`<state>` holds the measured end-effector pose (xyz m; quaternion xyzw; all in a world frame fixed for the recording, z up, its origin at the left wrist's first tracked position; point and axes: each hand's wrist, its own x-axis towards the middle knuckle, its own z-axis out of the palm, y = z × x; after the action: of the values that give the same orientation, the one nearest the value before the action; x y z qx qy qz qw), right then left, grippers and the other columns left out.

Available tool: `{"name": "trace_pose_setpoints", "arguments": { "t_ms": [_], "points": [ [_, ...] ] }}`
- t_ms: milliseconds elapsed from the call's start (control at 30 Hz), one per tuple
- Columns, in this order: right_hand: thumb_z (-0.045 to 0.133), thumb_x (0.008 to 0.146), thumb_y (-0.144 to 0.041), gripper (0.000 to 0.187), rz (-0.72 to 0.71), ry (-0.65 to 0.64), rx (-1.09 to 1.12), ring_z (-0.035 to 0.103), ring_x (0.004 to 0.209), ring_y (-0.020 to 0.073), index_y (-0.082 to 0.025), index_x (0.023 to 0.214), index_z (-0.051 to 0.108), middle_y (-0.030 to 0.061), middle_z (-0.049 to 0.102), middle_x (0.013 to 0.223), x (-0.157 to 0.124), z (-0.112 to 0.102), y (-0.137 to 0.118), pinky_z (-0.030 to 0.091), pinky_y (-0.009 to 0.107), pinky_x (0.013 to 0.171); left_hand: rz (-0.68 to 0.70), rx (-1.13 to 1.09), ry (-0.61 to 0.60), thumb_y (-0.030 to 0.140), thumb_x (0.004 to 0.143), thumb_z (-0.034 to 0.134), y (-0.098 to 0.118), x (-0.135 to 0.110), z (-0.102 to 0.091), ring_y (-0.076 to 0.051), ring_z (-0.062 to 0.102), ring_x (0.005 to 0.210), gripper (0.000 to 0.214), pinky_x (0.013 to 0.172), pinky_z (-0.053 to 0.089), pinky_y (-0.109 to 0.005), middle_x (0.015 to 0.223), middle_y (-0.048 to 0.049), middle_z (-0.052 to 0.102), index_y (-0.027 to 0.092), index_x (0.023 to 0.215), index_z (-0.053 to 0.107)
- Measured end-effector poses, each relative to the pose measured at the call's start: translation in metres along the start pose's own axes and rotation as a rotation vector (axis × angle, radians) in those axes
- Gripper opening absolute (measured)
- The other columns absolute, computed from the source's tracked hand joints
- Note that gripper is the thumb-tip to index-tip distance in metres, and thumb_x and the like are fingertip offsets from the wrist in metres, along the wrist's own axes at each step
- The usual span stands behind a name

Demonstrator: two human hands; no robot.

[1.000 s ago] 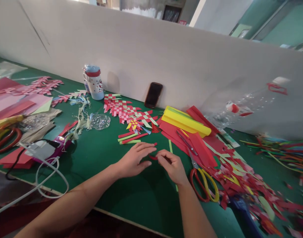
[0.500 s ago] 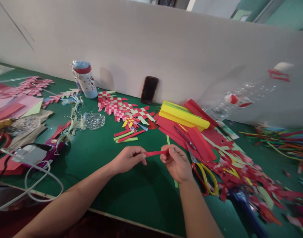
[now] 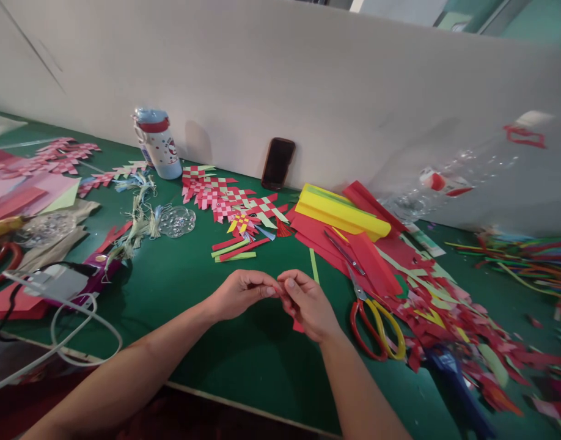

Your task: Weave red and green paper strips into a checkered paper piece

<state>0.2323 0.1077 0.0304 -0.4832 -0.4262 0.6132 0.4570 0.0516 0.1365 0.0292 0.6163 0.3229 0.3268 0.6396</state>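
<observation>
My left hand [image 3: 244, 292] and my right hand [image 3: 307, 304] meet fingertip to fingertip just above the green table [image 3: 207, 354]. Both are pinched on a red paper strip [image 3: 298, 326], most of it hidden behind the right hand, with one end showing below the palm. A thin green strip [image 3: 314, 265] lies just beyond the right hand. Loose red and green strips [image 3: 234, 250] lie further back, in front of several woven red-and-white paper pieces [image 3: 225, 198].
Red-and-yellow scissors [image 3: 376, 321] lie right of my hands beside a heap of red scraps [image 3: 445, 311]. Yellow and red sheets [image 3: 340, 214], a phone [image 3: 278, 162], a small bottle [image 3: 157, 143] and a clear bottle [image 3: 445, 183] line the white wall. A cable [image 3: 74, 333] loops at left.
A second ago both hands were low on the table over the strip. They lifted it and stretched it out between them, then came together, so the strip is now mostly hidden.
</observation>
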Motion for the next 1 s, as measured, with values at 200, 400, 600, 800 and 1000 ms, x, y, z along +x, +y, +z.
{"name": "trace_pose_setpoints", "arguments": {
  "t_ms": [200, 400, 600, 800, 1000],
  "points": [
    [0.079, 0.069, -0.046, 0.034, -0.083, -0.005, -0.153, 0.056, 0.069, 0.0132, -0.022, 0.091, 0.067, -0.0001, 0.062, 0.078, -0.002, 0.001, 0.002, 0.048, 0.026, 0.062, -0.054, 0.071, 0.033, 0.042, 0.087, 0.061, -0.001, 0.001, 0.000, -0.018, 0.065, 0.082, 0.031, 0.074, 0.050, -0.025, 0.089, -0.0055, 0.073, 0.016, 0.093, 0.075],
    [0.075, 0.075, -0.042, 0.029, -0.178, 0.058, -0.316, 0.051, 0.066, 0.0136, -0.024, 0.096, 0.067, -0.0011, 0.058, 0.076, 0.000, 0.001, 0.011, 0.046, 0.027, 0.063, -0.063, 0.102, 0.035, 0.031, 0.088, 0.057, 0.001, 0.000, 0.000, -0.016, 0.064, 0.086, 0.025, 0.078, 0.048, -0.023, 0.093, -0.0019, 0.073, 0.019, 0.099, 0.075],
    [0.069, 0.081, -0.042, 0.025, -0.278, 0.104, -0.391, 0.053, 0.066, 0.0142, -0.024, 0.097, 0.068, 0.0024, 0.061, 0.087, 0.002, -0.001, 0.012, 0.048, 0.029, 0.062, -0.067, -0.038, -0.090, 0.027, 0.087, 0.058, 0.007, 0.000, -0.001, -0.017, 0.063, 0.090, 0.024, 0.084, 0.048, -0.026, 0.093, -0.0033, 0.070, 0.017, 0.101, 0.074],
    [0.066, 0.085, -0.037, 0.019, -0.423, 0.162, -0.503, 0.056, 0.071, 0.0140, -0.028, 0.100, 0.073, 0.0045, 0.060, 0.101, 0.000, -0.002, 0.011, 0.050, 0.030, 0.065, -0.165, -0.280, -0.142, 0.044, 0.087, 0.060, 0.004, -0.001, 0.001, -0.020, 0.066, 0.095, 0.038, 0.094, 0.049, -0.035, 0.102, -0.0093, 0.070, 0.015, 0.109, 0.069],
    [0.066, 0.084, -0.035, 0.013, -0.455, 0.231, -0.515, 0.061, 0.088, 0.0193, -0.027, 0.090, 0.074, 0.0051, 0.063, 0.098, 0.000, -0.002, 0.007, 0.050, 0.032, 0.074, -0.298, -0.375, -0.173, 0.051, 0.079, 0.073, 0.004, -0.002, 0.001, -0.019, 0.068, 0.090, 0.048, 0.085, 0.053, -0.033, 0.103, -0.0123, 0.071, 0.015, 0.109, 0.067]
  ]
}}
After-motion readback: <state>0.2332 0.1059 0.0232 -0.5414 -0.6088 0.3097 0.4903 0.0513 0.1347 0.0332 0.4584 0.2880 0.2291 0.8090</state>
